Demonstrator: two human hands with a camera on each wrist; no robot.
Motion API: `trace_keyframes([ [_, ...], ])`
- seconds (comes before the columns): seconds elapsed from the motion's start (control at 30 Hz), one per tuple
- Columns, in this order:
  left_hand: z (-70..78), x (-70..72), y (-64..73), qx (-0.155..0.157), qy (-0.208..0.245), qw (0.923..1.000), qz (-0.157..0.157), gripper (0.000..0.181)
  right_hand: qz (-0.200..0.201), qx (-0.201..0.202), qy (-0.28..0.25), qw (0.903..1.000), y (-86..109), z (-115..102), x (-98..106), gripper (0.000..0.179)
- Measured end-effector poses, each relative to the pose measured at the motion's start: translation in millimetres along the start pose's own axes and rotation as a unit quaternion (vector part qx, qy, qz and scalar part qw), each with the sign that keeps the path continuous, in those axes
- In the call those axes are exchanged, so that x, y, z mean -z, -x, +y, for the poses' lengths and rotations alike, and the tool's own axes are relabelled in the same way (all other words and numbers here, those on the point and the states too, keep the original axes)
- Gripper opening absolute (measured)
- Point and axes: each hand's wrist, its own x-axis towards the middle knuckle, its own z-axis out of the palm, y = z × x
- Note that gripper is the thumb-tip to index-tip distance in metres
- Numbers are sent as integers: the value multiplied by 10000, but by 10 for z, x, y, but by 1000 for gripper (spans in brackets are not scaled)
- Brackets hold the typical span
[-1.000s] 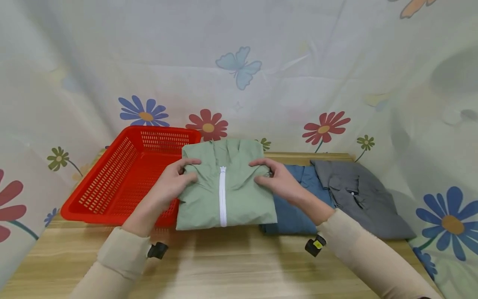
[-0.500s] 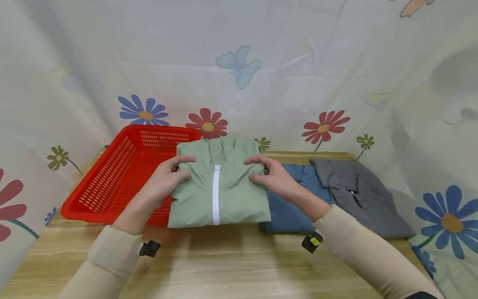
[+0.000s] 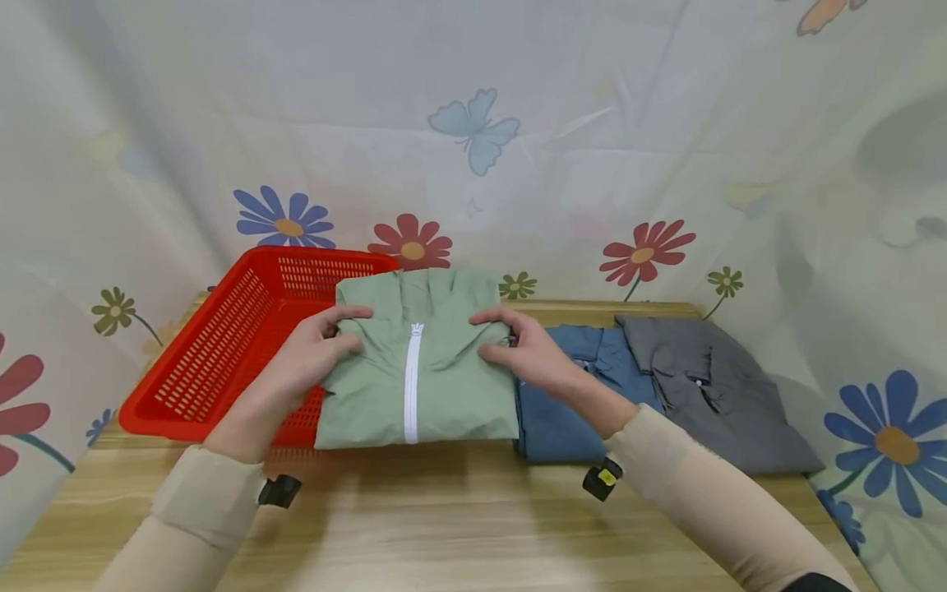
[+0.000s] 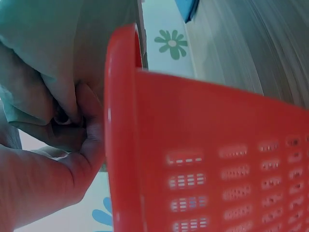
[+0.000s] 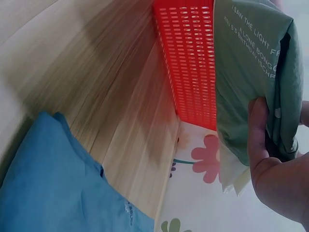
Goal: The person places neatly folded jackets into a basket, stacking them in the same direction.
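Note:
A folded light-green jacket (image 3: pixel 459 386) with a white front zipper is held up off the table between both hands. My left hand (image 3: pixel 309 353) pinches its left side, thumb on the front. On the opposite side my right hand (image 3: pixel 534 353) grips the edge the same way. White lettering shows on the underside of the jacket (image 5: pixel 241 72) in the right wrist view. The jacket's left part overlaps the right side of a red plastic basket (image 3: pixel 177 362). In the left wrist view the basket's rim (image 4: pixel 118 135) stands close beside the left hand (image 4: pixel 58 179).
A folded blue garment (image 3: pixel 565 419) lies on the wooden table (image 3: pixel 444 518) right of the jacket. Partly over it lies a folded grey garment (image 3: pixel 732 411). A flower-printed curtain (image 3: pixel 562 205) rises behind the table.
Both hands have carried the green jacket to the left, further over the basket's right side. More of the blue garment is uncovered. The basket and grey garment have stayed put.

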Motion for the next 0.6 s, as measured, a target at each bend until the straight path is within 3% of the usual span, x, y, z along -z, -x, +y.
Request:
trace_keyframes([
  [0.17,-25,118,43,69,-61,10000,21,55,-58,44,-39,10000,-80,-5,-88,38],
  [0.47,-92,266,45,126,-2,9999,87,53,-214,108,-111,9997,-96,-248,-199,40],
  [0.6,-111,346,40,99,-82,9998,149,52,-101,234,-142,9996,-182,-162,-261,37],
])
